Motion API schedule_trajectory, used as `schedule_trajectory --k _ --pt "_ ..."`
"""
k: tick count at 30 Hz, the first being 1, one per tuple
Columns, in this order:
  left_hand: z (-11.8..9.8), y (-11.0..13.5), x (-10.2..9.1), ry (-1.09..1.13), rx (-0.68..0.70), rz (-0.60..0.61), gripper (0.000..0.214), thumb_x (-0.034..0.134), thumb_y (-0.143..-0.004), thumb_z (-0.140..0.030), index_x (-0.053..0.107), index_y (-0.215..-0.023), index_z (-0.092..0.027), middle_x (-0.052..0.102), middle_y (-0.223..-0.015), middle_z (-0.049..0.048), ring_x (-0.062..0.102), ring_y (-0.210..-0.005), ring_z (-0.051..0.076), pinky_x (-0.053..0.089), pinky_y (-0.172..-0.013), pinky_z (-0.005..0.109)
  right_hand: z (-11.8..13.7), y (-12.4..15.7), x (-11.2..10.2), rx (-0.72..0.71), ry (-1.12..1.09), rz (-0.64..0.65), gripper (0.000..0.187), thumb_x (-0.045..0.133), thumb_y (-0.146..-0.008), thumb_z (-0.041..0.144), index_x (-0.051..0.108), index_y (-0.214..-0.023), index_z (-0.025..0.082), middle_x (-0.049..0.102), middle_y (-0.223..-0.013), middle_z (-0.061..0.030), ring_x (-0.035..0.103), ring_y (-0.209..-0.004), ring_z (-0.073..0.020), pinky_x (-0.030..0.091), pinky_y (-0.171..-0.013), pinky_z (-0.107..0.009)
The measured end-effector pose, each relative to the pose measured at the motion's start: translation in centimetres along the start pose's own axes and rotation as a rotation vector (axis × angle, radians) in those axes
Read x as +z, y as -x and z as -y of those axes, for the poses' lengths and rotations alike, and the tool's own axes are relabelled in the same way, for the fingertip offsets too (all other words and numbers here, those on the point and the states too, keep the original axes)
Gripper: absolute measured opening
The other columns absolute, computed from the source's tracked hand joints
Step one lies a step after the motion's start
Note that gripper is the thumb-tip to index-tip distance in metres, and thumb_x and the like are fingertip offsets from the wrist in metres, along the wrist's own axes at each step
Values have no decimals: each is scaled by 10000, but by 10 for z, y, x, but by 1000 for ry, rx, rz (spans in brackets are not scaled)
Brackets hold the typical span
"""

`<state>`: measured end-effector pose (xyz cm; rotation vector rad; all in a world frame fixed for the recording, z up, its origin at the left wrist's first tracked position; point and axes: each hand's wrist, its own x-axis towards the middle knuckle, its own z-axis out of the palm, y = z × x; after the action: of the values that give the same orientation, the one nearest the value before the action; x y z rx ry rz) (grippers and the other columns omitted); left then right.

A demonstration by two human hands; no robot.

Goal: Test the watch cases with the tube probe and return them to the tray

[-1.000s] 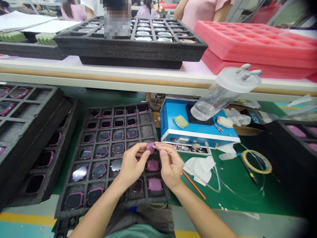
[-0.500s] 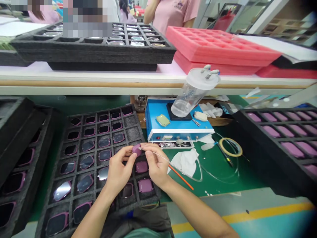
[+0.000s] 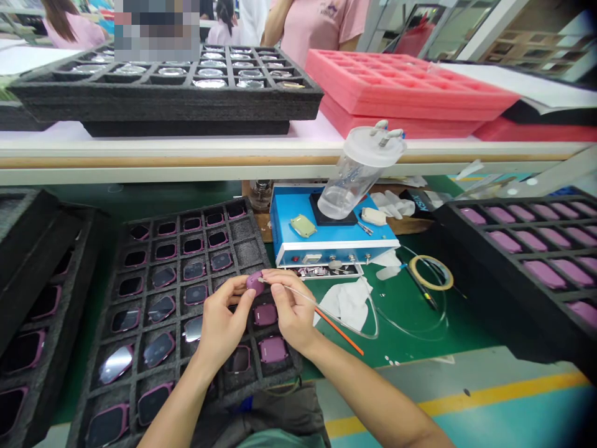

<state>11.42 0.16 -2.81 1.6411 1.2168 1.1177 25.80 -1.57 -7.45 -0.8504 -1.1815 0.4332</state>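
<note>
My left hand point(image 3: 222, 320) pinches a small purple watch case point(image 3: 255, 282) between thumb and fingers, held above a black foam tray point(image 3: 250, 252) of purple-rimmed watch cases. My right hand point(image 3: 290, 310) is closed on a thin clear tube with a needle tip point(image 3: 298, 294), whose tip touches the purple case. The tube runs right across the green mat towards the blue box point(image 3: 326, 239).
A clear jar point(image 3: 359, 174) leans on the blue box. White cloth point(image 3: 347, 303), an orange stick point(image 3: 339, 331) and a tape ring point(image 3: 431, 272) lie on the mat. Black trays stand left point(image 3: 28, 261) and right point(image 3: 527, 274). Pink foam trays point(image 3: 401, 87) sit on the shelf; people stand beyond.
The view has swung to the right, bringing the right-hand tray into sight. Both hands keep the same hold on the case and the tube.
</note>
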Motion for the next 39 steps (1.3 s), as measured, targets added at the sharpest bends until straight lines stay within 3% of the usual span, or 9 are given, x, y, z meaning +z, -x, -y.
schedule_trajectory --k 39 --pt "-2 0 0 -7 -16 9 229 715 -899 -346 770 -1046 -180 829 -998 72 789 -894 214 646 -774 301 3 -3 0 4 63 -9 181 562 -1041 231 742 -1028 234 791 -1019 -75 763 -1001 -210 632 -901 -387"
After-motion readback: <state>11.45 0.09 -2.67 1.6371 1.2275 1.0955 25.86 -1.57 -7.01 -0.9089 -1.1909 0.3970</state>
